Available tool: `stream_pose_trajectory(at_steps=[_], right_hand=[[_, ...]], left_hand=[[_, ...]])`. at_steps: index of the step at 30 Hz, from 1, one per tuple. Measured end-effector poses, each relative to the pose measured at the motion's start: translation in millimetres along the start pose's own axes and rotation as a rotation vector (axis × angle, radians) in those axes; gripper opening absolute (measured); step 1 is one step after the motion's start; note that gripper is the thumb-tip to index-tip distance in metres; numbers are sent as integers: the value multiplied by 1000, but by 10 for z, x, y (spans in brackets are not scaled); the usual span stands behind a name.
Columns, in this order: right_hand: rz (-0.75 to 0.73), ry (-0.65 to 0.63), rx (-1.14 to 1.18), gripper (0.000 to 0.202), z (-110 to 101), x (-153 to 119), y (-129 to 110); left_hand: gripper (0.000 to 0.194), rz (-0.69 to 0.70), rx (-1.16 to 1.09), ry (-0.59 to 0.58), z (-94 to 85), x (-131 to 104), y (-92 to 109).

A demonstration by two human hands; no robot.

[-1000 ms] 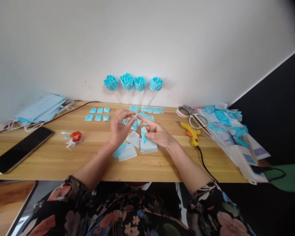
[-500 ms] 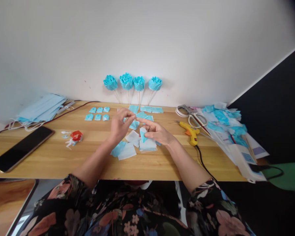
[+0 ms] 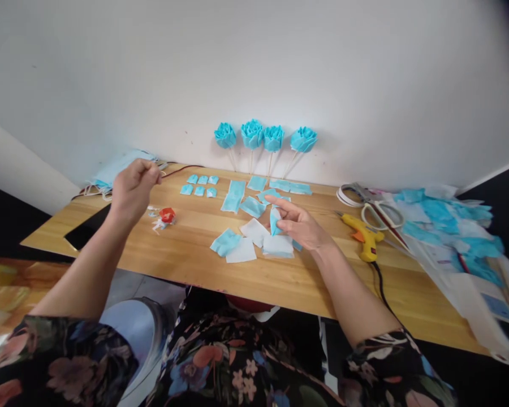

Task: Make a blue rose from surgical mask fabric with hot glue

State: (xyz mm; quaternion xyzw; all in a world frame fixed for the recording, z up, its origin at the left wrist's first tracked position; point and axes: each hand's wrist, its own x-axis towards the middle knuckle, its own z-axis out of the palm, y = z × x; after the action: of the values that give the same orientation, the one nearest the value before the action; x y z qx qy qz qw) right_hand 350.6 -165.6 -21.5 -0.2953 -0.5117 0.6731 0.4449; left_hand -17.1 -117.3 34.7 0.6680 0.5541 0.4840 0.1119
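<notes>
My right hand (image 3: 299, 223) pinches a small folded blue-and-white fabric piece (image 3: 275, 220) between thumb and fingers, its index finger stretched out. Raised at the left, near the stack of blue face masks (image 3: 121, 169), my left hand (image 3: 136, 183) has its fingers pressed together; whether anything is in them cannot be made out. Below my right hand lie loose white fabric squares (image 3: 242, 250) and a blue square (image 3: 225, 242). More cut blue pieces (image 3: 234, 195) are spread behind. Several small folded petals (image 3: 199, 191) sit in two rows between my hands.
Several blue fabric flowers (image 3: 252, 134) on sticks lean against the wall. A yellow glue gun (image 3: 365, 234), scissors (image 3: 382, 215) and a heap of blue scraps (image 3: 445, 220) are at the right. A red wrapper (image 3: 167, 215) and a partly covered phone (image 3: 87, 227) lie left.
My left hand has moved away from my right hand, out to the left over the phone and masks. My right hand keeps the folded piece. The view has turned left.
</notes>
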Motion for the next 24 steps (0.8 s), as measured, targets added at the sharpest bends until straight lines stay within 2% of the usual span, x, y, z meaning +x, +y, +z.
stream_pose_trajectory(at_steps=[2, 5, 8, 11, 14, 18, 21, 24], right_hand=[[10, 21, -16, 58, 0, 1, 0], [15, 43, -55, 59, -5, 10, 13], [12, 54, -81, 60, -8, 24, 29], [5, 75, -94, 59, -13, 38, 41], [-9, 95, -93, 58, -21, 45, 49], [-17, 94, -76, 54, -21, 48, 49], [-8, 102, -81, 55, -15, 50, 47], [-7, 114, -84, 56, -20, 54, 55]], left_hand=[[23, -65, 159, -52, -155, -39, -166], [26, -160, 433, -260, -309, -114, -406], [36, -86, 676, -386, -387, -179, -644], [45, 39, 776, -414, -413, -217, -840], [46, 87, 804, -407, -400, -224, -971], [42, 91, 796, -426, -345, -210, -1052], [38, 70, 770, -458, -288, -198, -1061], [31, 34, 749, -442, -241, -168, -1043]])
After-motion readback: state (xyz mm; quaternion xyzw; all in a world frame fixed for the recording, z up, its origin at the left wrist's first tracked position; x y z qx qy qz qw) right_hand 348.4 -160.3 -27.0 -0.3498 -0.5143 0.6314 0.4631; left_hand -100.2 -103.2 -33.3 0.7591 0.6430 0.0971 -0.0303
